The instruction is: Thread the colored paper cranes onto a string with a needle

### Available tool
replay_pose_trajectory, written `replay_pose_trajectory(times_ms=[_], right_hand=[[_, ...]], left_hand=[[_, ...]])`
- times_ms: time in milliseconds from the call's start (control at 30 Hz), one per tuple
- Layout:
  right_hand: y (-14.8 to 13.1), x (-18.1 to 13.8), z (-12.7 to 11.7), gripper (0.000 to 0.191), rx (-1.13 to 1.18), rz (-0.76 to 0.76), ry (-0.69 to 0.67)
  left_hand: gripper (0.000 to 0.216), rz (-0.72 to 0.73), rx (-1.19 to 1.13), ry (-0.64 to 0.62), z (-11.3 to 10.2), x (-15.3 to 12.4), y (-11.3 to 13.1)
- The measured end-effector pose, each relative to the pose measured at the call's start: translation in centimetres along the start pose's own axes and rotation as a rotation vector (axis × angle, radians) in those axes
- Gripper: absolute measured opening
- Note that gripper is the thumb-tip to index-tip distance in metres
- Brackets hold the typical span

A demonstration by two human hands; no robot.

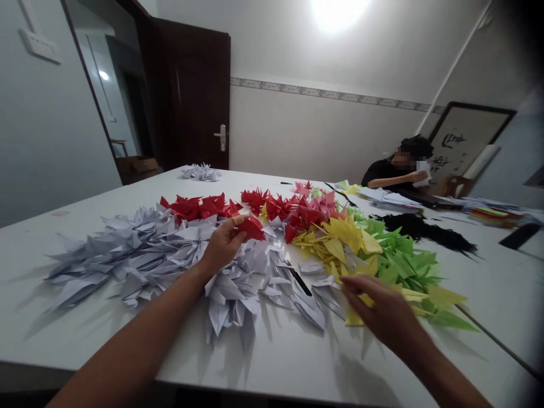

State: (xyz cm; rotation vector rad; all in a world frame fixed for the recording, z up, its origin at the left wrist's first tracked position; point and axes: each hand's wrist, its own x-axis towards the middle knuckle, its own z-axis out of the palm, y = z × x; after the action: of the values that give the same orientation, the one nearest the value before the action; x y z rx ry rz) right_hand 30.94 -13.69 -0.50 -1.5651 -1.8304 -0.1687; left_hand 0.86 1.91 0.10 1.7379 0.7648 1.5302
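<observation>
Left hand (223, 245) pinches a red paper crane (251, 228) above the white cranes (148, 258); right hand (382, 309) is spread at the yellow cranes (340, 241). Red cranes (199, 207), yellow and green cranes (403, 263) lie sorted by colour on the table (289, 362).

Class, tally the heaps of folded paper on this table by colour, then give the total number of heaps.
White heaps: 2
Red heaps: 1
Pink heaps: 1
Yellow heaps: 1
Green heaps: 1
Black heaps: 1
Total: 7
</observation>
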Motion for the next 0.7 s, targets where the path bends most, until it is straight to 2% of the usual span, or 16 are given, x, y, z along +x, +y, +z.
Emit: replay_pose_trajectory(times_ms=[100, 167, 300, 467, 600, 700], right_hand=[[-3.3, 4.8, 4.0, 0.02, -0.24, -0.04, -0.36], [-4.8, 6.5, 5.5, 0.021, -0.422, -0.039, -0.482], [-5.8, 7.4, 6.5, 0.025, -0.587, 0.003, -0.512], [-6.4, 7.2, 7.2, 0.028, -0.55, 0.057, -0.47], [-6.7, 7.2, 8.0, 0.025, -0.531, 0.031, -0.527], [-6.3, 7.2, 8.6, 0.024, -0.542, 0.041, -0.549]], left_hand=[[0.035, -0.016, -0.125, 0.036, 0.0, 0.1, 0.2], [0.037, -0.05, -0.196, 0.062, -0.1, 0.1, 0.4], [0.041, -0.13, -0.32, 0.126, -0.3, 0.2, 0.8], [0.044, -0.233, -0.44, 0.211, -0.4, 0.4, 1.1], [0.039, -0.328, -0.619, 0.291, -0.8, 0.9, 1.1], [0.035, -0.36, -0.759, 0.395, -1.4, 1.3, 1.2]])
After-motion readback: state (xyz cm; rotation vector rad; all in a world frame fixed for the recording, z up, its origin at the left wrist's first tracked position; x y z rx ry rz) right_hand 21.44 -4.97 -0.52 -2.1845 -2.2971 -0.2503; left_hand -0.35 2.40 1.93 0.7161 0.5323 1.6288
